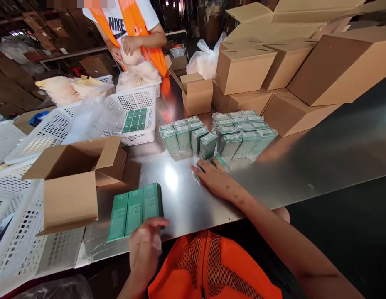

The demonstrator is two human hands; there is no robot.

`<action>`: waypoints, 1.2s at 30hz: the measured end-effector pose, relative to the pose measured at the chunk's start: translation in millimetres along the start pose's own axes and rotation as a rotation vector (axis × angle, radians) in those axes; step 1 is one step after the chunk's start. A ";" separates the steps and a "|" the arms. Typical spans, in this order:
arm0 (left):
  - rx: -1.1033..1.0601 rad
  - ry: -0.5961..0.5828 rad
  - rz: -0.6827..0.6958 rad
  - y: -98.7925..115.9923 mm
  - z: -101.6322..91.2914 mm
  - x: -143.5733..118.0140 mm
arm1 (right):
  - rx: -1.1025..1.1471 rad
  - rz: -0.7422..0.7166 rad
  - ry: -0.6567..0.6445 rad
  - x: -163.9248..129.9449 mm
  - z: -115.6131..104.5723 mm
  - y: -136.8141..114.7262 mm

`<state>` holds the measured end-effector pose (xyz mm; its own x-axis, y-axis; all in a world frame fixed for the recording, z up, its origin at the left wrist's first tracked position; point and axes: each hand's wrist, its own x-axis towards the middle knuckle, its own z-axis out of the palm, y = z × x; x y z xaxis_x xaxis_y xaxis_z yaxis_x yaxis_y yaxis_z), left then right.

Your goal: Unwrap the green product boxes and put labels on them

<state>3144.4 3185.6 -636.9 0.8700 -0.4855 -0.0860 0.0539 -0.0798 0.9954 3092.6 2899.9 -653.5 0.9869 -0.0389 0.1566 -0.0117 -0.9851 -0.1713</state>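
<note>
Three green boxes (pixel 134 211) stand side by side without film at the table's front left. Just in front of them is my left hand (pixel 145 247), slightly blurred, its index finger stretched to the right. A pale patch by its thumb is unclear. My right hand (pixel 216 180) grips a film-wrapped pack of green boxes (pixel 220 161), which the fingers partly cover. Behind it stand several more green boxes in clear film, one group on the left (pixel 182 135) and a larger one on the right (pixel 242 135).
An open cardboard box (pixel 71 201) sits left of the bare boxes. White plastic baskets (pixel 133 99) lie beyond, one holding green boxes. Cardboard cartons (pixel 245 68) are stacked at the back right. Across the steel table (pixel 305 176), a person in an orange vest (pixel 130 25) handles a pale bagged item.
</note>
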 end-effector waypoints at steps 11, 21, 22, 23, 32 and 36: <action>0.316 -0.159 0.519 -3.4 55.2 39.8 | 1.337 -0.152 0.004 -44.2 -6.1 -29.1; 0.374 0.085 0.822 -26.0 58.8 28.9 | 1.209 -0.198 0.440 -53.7 3.1 -63.4; 0.392 0.084 0.824 -26.9 59.6 28.7 | 1.169 -0.196 0.452 -53.4 2.9 -61.2; 0.423 0.067 0.825 -27.3 60.5 29.1 | 1.115 -0.184 0.466 -53.7 3.2 -58.6; 0.650 -0.174 1.054 0.9 48.3 31.5 | 0.526 -0.282 0.694 -70.1 -7.8 -53.1; 0.612 -0.194 1.226 8.7 44.3 39.8 | 0.450 -0.337 0.815 -70.5 -8.1 -52.8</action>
<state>3157.8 3127.0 -633.6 0.1203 -0.6304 0.7669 -0.9538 0.1409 0.2654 3022.4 2953.2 -647.6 0.5126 -0.0382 0.8578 0.4784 -0.8169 -0.3223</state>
